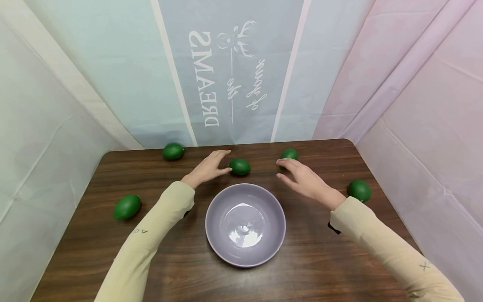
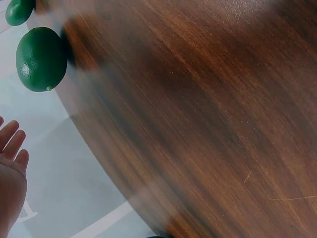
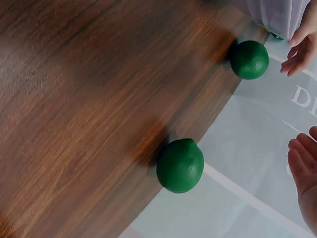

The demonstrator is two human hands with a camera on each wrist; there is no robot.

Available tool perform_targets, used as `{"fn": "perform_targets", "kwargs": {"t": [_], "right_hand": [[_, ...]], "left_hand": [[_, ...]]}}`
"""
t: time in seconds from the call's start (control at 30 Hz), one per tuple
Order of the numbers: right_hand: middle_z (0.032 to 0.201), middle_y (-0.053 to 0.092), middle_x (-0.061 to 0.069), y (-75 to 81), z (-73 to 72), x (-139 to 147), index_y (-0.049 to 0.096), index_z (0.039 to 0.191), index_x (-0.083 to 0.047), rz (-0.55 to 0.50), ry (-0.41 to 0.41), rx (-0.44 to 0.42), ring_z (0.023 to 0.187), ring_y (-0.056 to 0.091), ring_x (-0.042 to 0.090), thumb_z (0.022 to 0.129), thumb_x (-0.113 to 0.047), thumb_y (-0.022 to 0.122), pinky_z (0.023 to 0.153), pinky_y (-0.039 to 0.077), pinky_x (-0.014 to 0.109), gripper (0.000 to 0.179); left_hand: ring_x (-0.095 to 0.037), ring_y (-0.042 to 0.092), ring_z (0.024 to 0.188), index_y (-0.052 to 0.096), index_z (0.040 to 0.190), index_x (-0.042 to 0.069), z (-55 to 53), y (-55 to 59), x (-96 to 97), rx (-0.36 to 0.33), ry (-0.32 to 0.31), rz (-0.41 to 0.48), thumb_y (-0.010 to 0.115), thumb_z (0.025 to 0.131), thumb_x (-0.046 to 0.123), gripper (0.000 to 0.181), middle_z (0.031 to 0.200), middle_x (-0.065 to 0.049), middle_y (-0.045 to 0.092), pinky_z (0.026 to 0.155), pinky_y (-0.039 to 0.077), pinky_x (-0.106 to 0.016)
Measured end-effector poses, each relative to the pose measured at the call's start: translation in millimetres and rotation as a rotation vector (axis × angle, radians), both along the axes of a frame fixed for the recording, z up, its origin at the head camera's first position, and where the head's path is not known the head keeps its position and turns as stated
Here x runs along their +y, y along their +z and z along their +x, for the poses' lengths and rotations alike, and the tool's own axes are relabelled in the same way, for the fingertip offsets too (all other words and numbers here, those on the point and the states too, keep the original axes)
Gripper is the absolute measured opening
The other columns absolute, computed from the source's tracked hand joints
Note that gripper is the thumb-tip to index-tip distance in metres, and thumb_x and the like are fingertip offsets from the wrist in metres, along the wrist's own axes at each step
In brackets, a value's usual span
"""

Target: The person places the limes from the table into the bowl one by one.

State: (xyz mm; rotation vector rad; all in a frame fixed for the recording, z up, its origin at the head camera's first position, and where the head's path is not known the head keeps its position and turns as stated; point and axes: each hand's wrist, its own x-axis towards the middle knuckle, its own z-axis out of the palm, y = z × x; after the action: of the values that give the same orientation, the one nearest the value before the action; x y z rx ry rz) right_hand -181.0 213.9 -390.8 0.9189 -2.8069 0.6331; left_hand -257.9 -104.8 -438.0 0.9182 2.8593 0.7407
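Note:
A lavender bowl (image 1: 245,251) stands on the table with nothing in it. My left hand (image 1: 208,168) hovers behind its left side, fingers spread and holding nothing. Close by its thumb lies a lime (image 1: 240,167); whether they touch I cannot tell. To the bowl's right rear, my right hand (image 1: 305,180) is held out with fingers extended, its fingertips in front of another lime (image 1: 289,154). In the right wrist view the right palm (image 3: 307,173) is bare, and a lime (image 3: 180,165) rests apart from it. The left wrist view shows the left fingers (image 2: 14,144) apart from a lime (image 2: 41,59).
More limes lie about the brown wooden table (image 1: 309,260): one at the back left (image 1: 173,151), one at the left (image 1: 127,207) and one at the right (image 1: 359,191). A printed cloth (image 1: 241,126) hangs behind the table, with pale cloth walls on both sides.

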Motion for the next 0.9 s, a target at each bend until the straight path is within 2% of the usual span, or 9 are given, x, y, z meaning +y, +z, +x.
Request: {"fn": "perform_targets", "kwargs": {"t": [0.33,0.67,0.9], "right_hand": [[0.122,0.054,0.010,-6.4,8.7,-10,0.052,0.123,-0.003,-0.060,0.048,0.013,0.114,0.049,0.023,0.090,-0.026,0.057,0.093,0.041,0.040,0.041],[0.122,0.054,0.010,-15.5,15.6,-20,0.052,0.124,-0.004,-0.089,0.047,-0.009,0.114,0.050,0.024,0.091,-0.026,0.055,0.093,0.042,0.041,0.039],[0.121,0.055,0.011,-24.6,20.2,-27,0.054,0.123,-0.004,-0.127,0.060,-0.022,0.114,0.050,0.025,0.090,-0.023,0.056,0.094,0.041,0.042,0.038]], "left_hand": [[-0.026,0.033,0.128,0.037,0.137,0.003,-2.4,-6.3,0.3,-0.010,-0.043,0.017,0.062,0.086,0.034,0.065,0.137,-0.013,0.040,0.105,0.029,-0.040],[-0.027,0.035,0.127,0.037,0.137,0.002,-3.6,-11.0,4.3,-0.036,-0.063,0.036,0.061,0.088,0.029,0.061,0.136,-0.014,0.040,0.105,0.029,-0.040],[-0.026,0.037,0.126,0.039,0.135,0.001,-4.1,-13.9,8.7,-0.025,-0.083,0.057,0.062,0.087,0.026,0.059,0.134,-0.014,0.042,0.104,0.030,-0.039]]}}
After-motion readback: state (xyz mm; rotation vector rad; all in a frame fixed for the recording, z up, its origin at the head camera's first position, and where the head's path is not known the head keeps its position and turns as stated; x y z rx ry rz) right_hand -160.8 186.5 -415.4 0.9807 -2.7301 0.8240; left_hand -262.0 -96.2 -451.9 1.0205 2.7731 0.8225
